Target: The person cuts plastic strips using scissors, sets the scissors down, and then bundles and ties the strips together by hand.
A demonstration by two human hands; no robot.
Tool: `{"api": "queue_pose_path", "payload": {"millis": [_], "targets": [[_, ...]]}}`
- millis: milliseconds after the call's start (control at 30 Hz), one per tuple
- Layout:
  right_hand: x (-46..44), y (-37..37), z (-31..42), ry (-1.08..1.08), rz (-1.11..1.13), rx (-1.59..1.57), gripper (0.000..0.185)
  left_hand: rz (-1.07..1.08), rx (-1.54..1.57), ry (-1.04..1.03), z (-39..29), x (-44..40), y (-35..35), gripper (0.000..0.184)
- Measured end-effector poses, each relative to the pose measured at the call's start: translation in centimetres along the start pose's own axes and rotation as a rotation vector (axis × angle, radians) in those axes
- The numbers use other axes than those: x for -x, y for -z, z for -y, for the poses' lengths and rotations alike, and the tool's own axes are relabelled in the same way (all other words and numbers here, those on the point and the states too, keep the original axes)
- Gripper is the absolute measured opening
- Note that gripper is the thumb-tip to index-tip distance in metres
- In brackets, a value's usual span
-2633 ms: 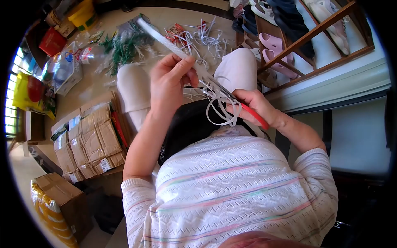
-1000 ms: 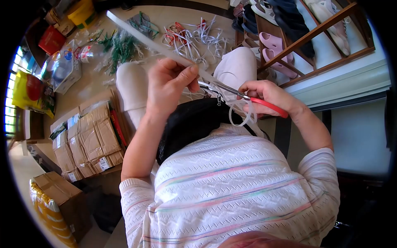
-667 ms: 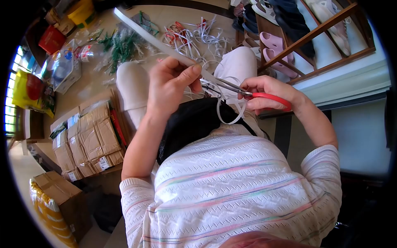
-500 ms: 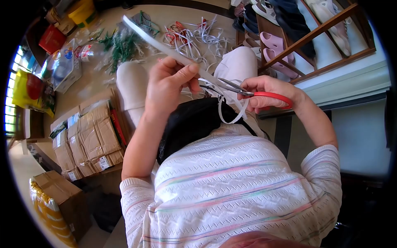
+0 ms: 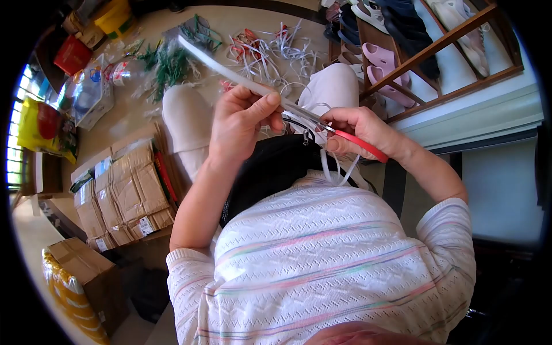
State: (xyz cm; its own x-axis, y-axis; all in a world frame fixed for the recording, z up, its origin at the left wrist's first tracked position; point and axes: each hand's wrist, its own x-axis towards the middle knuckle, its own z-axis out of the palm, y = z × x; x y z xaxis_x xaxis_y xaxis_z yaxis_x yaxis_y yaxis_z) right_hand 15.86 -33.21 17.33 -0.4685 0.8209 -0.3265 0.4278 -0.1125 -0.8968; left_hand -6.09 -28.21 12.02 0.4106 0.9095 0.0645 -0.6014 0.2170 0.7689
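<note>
My left hand (image 5: 246, 118) pinches a long white strip (image 5: 221, 70) between thumb and fingers. Its free end sticks out toward the upper left. My right hand (image 5: 359, 133) holds scissors (image 5: 365, 147) with red handles, its fingers closed around them. The blades meet the strip just right of my left fingertips and lie nearly along it. Whether the blades are fully closed is hard to tell. Narrow white trimmings (image 5: 332, 172) hang in loops below the scissors, over a black bag (image 5: 267, 167) on my lap.
On the floor ahead lie tangled white and red strips (image 5: 259, 52) and green netting (image 5: 172, 66). A shoe rack (image 5: 443, 95) with pink clogs (image 5: 382, 57) stands at the right. Flattened cardboard boxes (image 5: 123, 195) and a white basket (image 5: 95, 109) are on the left.
The scissors have moved left and slightly down toward my left hand, and their blades look closer together. The strip has shifted a little right and down. The hanging loops have dropped lower.
</note>
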Motion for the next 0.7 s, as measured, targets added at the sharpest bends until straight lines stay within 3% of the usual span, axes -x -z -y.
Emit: {"api": "queue_pose_path", "payload": {"millis": [100,700], "targets": [[-0.2,-0.3,-0.5,0.198,-0.085,0.103,0.04,-0.036,-0.004,0.036,-0.3,0.0,0.1,0.007],[0.4,-1.2,0.4,-0.044,0.083,-0.285,0.043,-0.031,-0.051,0.083,-0.7,0.1,0.4,0.008]]}}
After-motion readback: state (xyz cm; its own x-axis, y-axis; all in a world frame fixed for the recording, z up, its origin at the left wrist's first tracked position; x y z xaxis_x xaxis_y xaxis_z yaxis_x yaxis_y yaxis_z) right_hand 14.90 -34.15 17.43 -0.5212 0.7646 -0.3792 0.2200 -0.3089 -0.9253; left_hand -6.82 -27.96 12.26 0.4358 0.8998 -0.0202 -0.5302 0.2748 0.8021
